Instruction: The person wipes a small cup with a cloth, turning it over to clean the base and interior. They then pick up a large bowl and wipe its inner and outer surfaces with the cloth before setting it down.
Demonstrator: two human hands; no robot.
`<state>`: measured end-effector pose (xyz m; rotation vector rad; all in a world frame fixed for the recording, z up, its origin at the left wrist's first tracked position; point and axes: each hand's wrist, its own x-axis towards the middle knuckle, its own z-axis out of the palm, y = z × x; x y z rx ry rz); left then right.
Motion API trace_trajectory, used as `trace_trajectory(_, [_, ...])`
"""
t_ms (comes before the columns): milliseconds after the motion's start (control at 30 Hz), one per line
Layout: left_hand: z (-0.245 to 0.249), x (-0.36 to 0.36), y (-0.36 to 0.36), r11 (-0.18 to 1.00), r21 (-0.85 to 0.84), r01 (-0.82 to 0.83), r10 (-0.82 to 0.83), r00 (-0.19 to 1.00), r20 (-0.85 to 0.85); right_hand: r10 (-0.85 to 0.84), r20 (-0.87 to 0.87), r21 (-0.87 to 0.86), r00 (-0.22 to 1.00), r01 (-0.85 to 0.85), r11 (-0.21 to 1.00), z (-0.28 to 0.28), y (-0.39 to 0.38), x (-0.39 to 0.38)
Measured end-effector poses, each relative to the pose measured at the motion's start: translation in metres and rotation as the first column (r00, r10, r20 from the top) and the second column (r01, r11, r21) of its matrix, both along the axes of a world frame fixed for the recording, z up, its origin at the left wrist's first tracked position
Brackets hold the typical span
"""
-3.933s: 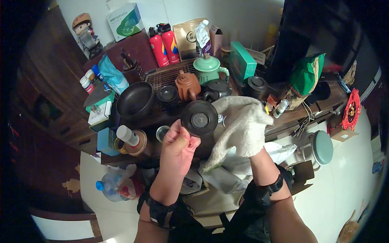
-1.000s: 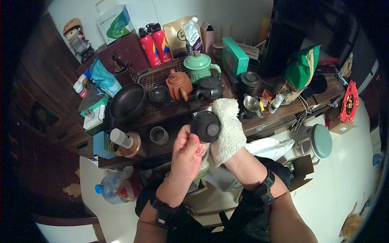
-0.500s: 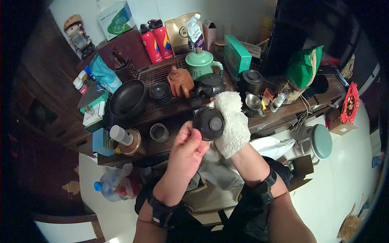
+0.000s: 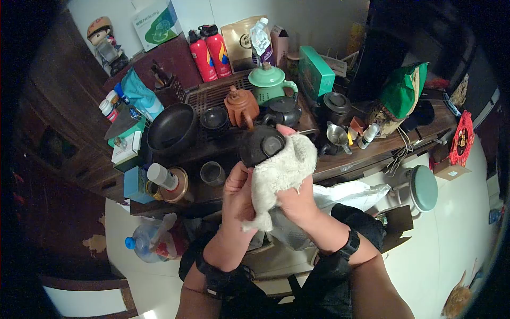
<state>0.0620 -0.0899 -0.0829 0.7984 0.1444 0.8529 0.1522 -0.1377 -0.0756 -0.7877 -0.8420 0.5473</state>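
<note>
A small dark teacup (image 4: 256, 149) is tipped so that its base ring faces me. Its lower left edge is gripped by my left hand (image 4: 237, 199), whose fingers are partly behind the cloth. Over my right hand (image 4: 298, 201) lies a white towelling cloth (image 4: 284, 171), bunched against the cup's right side; a fingertip shows above it at the rim. Just beyond the cup stand a brown clay teapot (image 4: 241, 106), a dark teapot (image 4: 283, 110) and stacked dark cups (image 4: 214, 120).
On the wooden cabinet are a black pan (image 4: 171, 127), a glass cup (image 4: 212, 173), a green lidded pot (image 4: 268, 85), a metal strainer cup (image 4: 337, 134) and two red extinguishers (image 4: 215, 52). On the floor are a water bottle (image 4: 149, 243) and a green-topped stool (image 4: 424, 189). A cat (image 4: 458, 300) is lower right.
The cup has moved left and slightly up and turned. My right hand and the cloth have swung from its right side across its lower right, with a loose cloth end now hanging over my left hand.
</note>
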Motion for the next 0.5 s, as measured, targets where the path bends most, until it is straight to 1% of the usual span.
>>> trace_trajectory(67, [-0.005,-0.004,0.005,0.998,0.036,0.047,-0.05,0.996,0.072,-0.075,0.109,0.009,0.991,0.074,0.997,-0.007,-0.001,0.002])
trace_trajectory(100, [-0.001,-0.005,0.007,0.996,0.053,0.068,-0.074,0.992,0.106,-0.026,0.072,0.05,0.997,0.023,0.998,-0.007,0.0,0.002])
trace_trajectory(133, [0.009,-0.006,0.002,0.998,0.058,0.01,-0.01,1.0,0.006,0.026,0.039,0.093,0.999,-0.03,0.995,-0.005,0.001,0.004])
trace_trajectory(167, [0.012,-0.007,0.004,0.995,0.099,0.008,-0.01,1.0,0.022,0.082,0.01,0.135,0.997,-0.083,0.987,-0.001,0.003,0.007])
trace_trajectory(200, [0.015,-0.008,0.007,0.99,0.14,0.005,-0.011,0.999,0.04,0.017,0.192,-0.033,0.981,-0.011,0.999,0.012,-0.002,0.015])
trace_trajectory(233, [0.016,-0.009,0.008,0.984,0.18,0.003,-0.014,0.998,0.056,0.074,0.047,-0.048,0.996,-0.072,0.996,0.015,-0.003,0.014])
trace_trajectory(267, [0.009,-0.008,0.013,0.984,0.176,-0.042,0.038,0.999,0.028,0.127,-0.1,-0.054,0.987,-0.133,0.99,0.017,-0.003,0.014])
trace_trajectory(300, [0.006,-0.01,0.016,0.972,0.231,-0.046,0.051,0.999,-0.013,0.175,-0.246,-0.051,0.953,-0.193,0.98,0.019,-0.004,0.013])
trace_trajectory(333, [0.004,-0.012,0.018,0.958,0.284,-0.047,0.065,0.996,-0.055,0.231,-0.313,-0.02,0.921,-0.249,0.968,0.027,-0.007,0.015])
trace_trajectory(367, [0.003,-0.013,0.019,0.941,0.336,-0.045,0.081,0.992,-0.096,0.215,-0.226,-0.043,0.95,-0.23,0.972,0.03,-0.01,0.017])
trace_trajectory(433, [0.006,-0.009,0.011,0.897,0.427,-0.117,0.196,0.97,-0.146,0.183,-0.046,-0.083,0.982,-0.186,0.979,0.034,-0.014,0.021])
trace_trajectory(467, [0.008,-0.007,0.008,0.869,0.473,-0.146,0.252,0.953,-0.168,0.226,-0.044,-0.06,0.973,-0.229,0.972,0.028,-0.013,0.025])
trace_trajectory(500, [0.012,-0.007,0.007,0.885,0.442,-0.146,0.248,0.951,-0.183,0.255,-0.053,-0.064,0.965,-0.258,0.964,0.027,-0.013,0.028])
